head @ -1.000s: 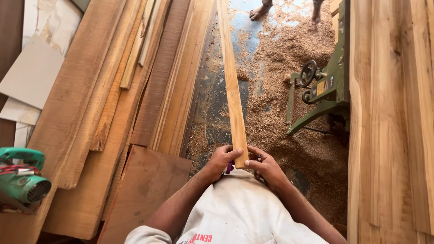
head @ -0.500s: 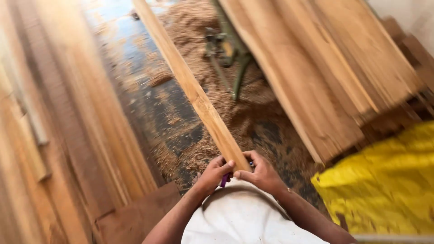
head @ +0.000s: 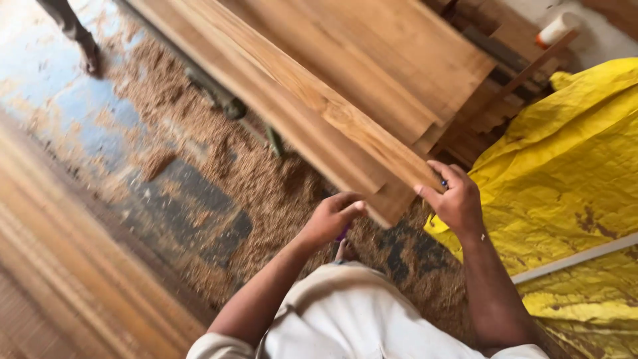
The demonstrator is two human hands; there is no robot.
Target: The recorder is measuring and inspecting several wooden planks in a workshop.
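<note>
We note, nearest us, our left hand (head: 330,219) curled around a small purple object (head: 342,234) under the plank stack's end, our right hand (head: 457,199) gripping the near end of 1 long wooden strip (head: 312,90) atop stacked planks (head: 372,60), yellow tarpaulin (head: 565,173) right, sawdust-strewn floor (head: 199,166) beyond.

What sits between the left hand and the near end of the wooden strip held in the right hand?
Nothing visible. The right hand grips the near end of the wooden strip; the left hand is off it, just beside, with only the sawdust-covered floor showing in the gap below.
</note>
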